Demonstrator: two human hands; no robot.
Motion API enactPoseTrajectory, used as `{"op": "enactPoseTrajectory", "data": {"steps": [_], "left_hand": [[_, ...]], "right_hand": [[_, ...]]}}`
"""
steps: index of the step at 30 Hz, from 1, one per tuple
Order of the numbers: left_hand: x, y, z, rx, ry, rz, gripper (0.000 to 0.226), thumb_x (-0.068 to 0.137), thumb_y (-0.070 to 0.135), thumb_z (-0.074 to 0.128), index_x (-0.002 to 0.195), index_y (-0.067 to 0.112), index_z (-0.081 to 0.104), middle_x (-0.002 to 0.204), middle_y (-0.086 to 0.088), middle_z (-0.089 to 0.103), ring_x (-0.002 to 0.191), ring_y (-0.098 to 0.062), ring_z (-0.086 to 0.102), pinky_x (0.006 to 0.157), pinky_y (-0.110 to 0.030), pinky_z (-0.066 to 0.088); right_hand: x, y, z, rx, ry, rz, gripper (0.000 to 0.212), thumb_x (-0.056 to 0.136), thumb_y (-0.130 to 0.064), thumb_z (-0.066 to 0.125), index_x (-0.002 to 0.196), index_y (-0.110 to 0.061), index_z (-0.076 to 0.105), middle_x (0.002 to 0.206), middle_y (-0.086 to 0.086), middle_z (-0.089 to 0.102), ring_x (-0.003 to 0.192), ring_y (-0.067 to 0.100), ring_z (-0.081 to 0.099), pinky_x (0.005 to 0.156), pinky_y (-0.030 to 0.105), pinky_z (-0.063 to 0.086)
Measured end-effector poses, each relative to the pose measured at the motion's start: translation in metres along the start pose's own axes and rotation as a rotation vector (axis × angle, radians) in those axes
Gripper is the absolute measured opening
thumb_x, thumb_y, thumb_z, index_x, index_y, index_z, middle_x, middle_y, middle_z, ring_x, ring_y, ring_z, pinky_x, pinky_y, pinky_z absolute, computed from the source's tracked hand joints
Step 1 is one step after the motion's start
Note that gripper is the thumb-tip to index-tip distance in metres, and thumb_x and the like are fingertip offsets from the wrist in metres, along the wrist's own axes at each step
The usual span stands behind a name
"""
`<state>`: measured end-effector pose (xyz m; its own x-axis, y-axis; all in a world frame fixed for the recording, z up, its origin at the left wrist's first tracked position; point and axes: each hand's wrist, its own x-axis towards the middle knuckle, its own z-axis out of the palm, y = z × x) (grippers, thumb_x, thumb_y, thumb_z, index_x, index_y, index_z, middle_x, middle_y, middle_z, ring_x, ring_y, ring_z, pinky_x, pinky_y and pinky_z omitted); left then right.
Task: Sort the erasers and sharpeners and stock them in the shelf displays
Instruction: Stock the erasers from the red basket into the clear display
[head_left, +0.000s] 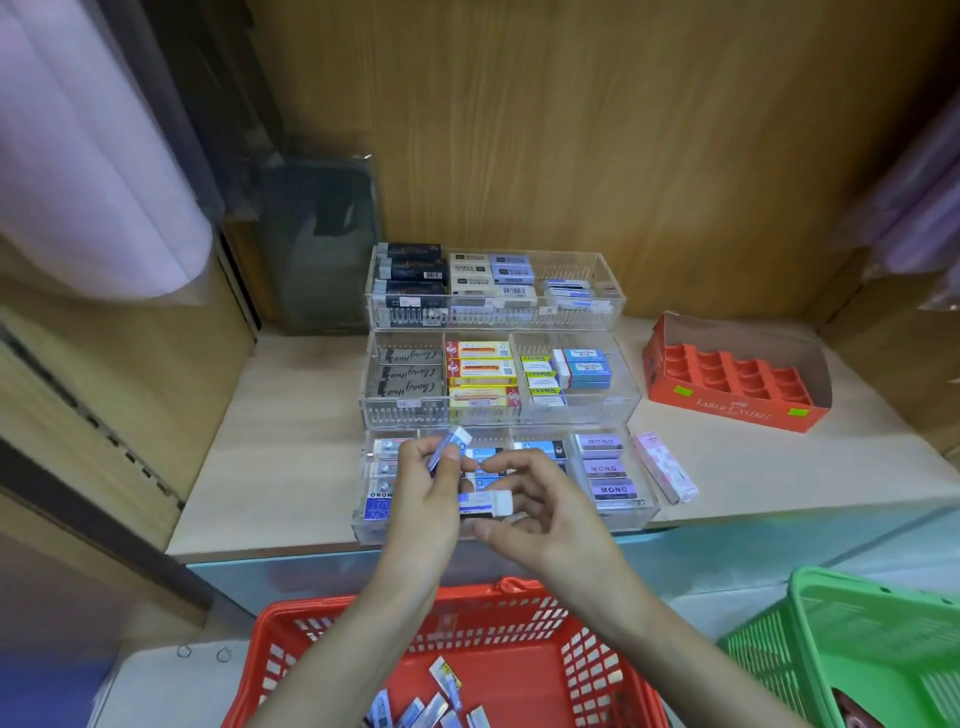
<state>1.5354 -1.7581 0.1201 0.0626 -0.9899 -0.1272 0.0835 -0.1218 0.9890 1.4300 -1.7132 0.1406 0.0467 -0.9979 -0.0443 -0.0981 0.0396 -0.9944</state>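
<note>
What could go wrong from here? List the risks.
The left hand pinches the upper eraser and the right hand the lower eraser above the bottom tier; either may slip into a wrong compartment. Similar blue-sleeved kinds sit there, inviting mis-sorting. The pink pack lies loose beside that tier; a forearm could knock it.

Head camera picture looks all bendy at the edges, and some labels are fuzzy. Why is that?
In the head view the wide lens bows the shelf edge; the pink rolls in the corner smear; the purple MONO erasers read clearly, while the top tier has soft labels; the left hand and its eraser look slightly blurred.
</note>
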Motion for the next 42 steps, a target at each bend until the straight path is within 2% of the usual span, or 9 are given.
{"op": "enactPoseTrajectory", "data": {"steps": [2, 6, 12, 15, 21, 25, 27, 33, 42], "left_hand": [[0.003, -0.001, -0.001, 0.007, 0.000, 0.027, 0.016, 0.100, 0.014, 0.040, 0.088, 0.022, 0.045, 0.078, 0.004, 0.059, 0.071, -0.008, 0.055, 0.062, -0.013, 0.046], [0.006, -0.002, -0.003, 0.016, -0.071, 0.055, 0.011, 0.098, 0.018, 0.043, 0.090, 0.021, 0.049, 0.080, 0.006, 0.065, 0.074, -0.005, 0.061, 0.073, -0.024, 0.046], [0.026, 0.016, -0.006, 0.044, -0.092, 0.160, 0.012, 0.093, 0.013, 0.054, 0.087, 0.019, 0.062, 0.074, 0.008, 0.061, 0.063, 0.008, 0.054, 0.062, -0.007, 0.041], [0.056, 0.037, 0.002, 0.055, -0.122, 0.228, 0.011, 0.091, 0.012, 0.056, 0.089, 0.019, 0.065, 0.069, 0.002, 0.059, 0.057, 0.004, 0.052, 0.058, -0.009, 0.041], [0.121, 0.056, 0.014, 0.131, -0.058, 0.301, 0.011, 0.088, 0.017, 0.063, 0.088, 0.027, 0.066, 0.081, 0.007, 0.070, 0.070, -0.003, 0.063, 0.065, -0.022, 0.048], [0.137, 0.037, 0.017, 0.134, -0.046, 0.273, 0.012, 0.087, 0.012, 0.064, 0.086, 0.024, 0.066, 0.085, 0.004, 0.070, 0.080, -0.016, 0.063, 0.065, -0.018, 0.048], [0.140, 0.029, 0.019, 0.113, -0.036, 0.273, 0.011, 0.086, 0.011, 0.064, 0.085, 0.021, 0.067, 0.078, 0.003, 0.071, 0.078, -0.017, 0.063, 0.063, -0.015, 0.049], [0.144, 0.021, 0.015, 0.131, -0.062, 0.296, 0.011, 0.086, 0.012, 0.064, 0.087, 0.022, 0.068, 0.084, -0.001, 0.072, 0.079, -0.026, 0.067, 0.075, -0.043, 0.054], [0.144, 0.020, 0.014, 0.157, -0.052, 0.319, 0.011, 0.086, 0.014, 0.064, 0.086, 0.025, 0.067, 0.079, -0.002, 0.071, 0.076, -0.024, 0.067, 0.069, -0.039, 0.054]], "right_hand": [[0.001, 0.000, -0.002, 0.031, 0.044, -0.004, 0.027, 0.082, 0.006, 0.065, 0.095, -0.017, 0.059, 0.077, -0.013, 0.064, 0.067, 0.004, 0.055, 0.065, 0.015, 0.044], [0.005, 0.001, -0.012, 0.120, 0.152, 0.028, 0.018, 0.082, 0.008, 0.063, 0.096, -0.004, 0.061, 0.083, 0.007, 0.065, 0.070, 0.015, 0.058, 0.062, 0.017, 0.049], [0.025, -0.013, -0.039, 0.176, 0.266, 0.037, 0.018, 0.078, 0.008, 0.067, 0.094, 0.002, 0.060, 0.078, 0.011, 0.068, 0.067, 0.014, 0.063, 0.059, 0.017, 0.049], [0.055, -0.027, -0.064, 0.180, 0.338, -0.014, 0.019, 0.078, 0.007, 0.068, 0.093, -0.001, 0.060, 0.077, 0.014, 0.068, 0.068, 0.018, 0.063, 0.059, 0.018, 0.050], [0.155, -0.043, -0.134, -0.237, 0.521, -0.154, 0.018, 0.077, -0.008, 0.075, 0.083, -0.009, 0.059, 0.071, 0.003, 0.063, 0.064, 0.009, 0.057, 0.061, 0.021, 0.043], [0.208, -0.034, -0.161, -0.759, 0.376, -0.001, 0.017, 0.075, -0.037, 0.076, 0.076, -0.025, 0.064, 0.074, -0.002, 0.064, 0.083, 0.017, 0.057, 0.072, 0.027, 0.036], [0.220, -0.035, -0.165, -1.027, 0.336, 0.066, 0.022, 0.075, -0.049, 0.071, 0.080, -0.028, 0.069, 0.093, 0.002, 0.067, 0.103, 0.023, 0.052, 0.086, 0.031, 0.034], [0.239, -0.058, -0.165, -1.521, 0.148, 0.188, 0.037, 0.087, -0.033, 0.055, 0.121, -0.020, 0.057, 0.128, 0.008, 0.049, 0.126, 0.030, 0.033, 0.100, 0.034, 0.030], [0.240, -0.053, -0.180, -1.449, 0.017, 0.023, 0.018, 0.081, -0.033, 0.068, 0.098, -0.035, 0.064, 0.125, 0.002, 0.038, 0.120, 0.025, 0.033, 0.092, 0.032, 0.029]]}}
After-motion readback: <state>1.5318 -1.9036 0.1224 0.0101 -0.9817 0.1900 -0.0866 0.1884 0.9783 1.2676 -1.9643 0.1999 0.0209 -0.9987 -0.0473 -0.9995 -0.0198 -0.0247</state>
